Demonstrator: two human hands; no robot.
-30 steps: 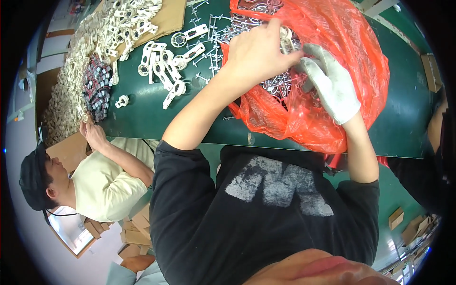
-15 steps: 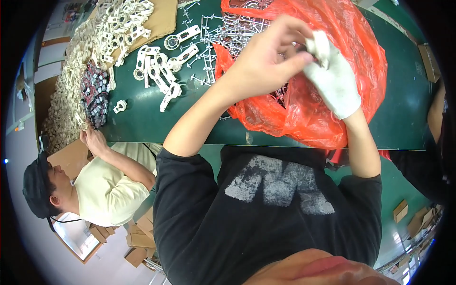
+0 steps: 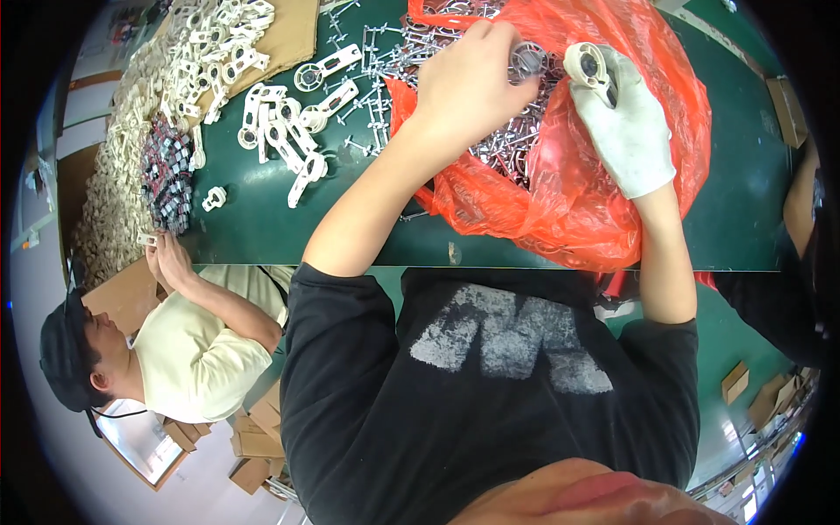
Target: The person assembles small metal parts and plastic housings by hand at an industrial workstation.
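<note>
Green table [image 3: 735, 210] spans the upper frame. Your red bag [image 3: 586, 219] lies open at upper right of centre, grey parts [image 3: 512, 156] showing inside. Your gloved right hand [image 3: 626, 131], upper right, grips a white ring-ended piece [image 3: 584, 66] over the bag. Your bare left hand [image 3: 472, 83], upper centre, appears to pinch a blurred grey disc [image 3: 528, 61]. Change: hands met at the white piece half a second ago; now apart. Judgement: piece and disc are separate, one per hand.

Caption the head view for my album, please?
Gloved right hand holds a white ringed part over a red bag; bare left hand holds a grey round piece.
</note>
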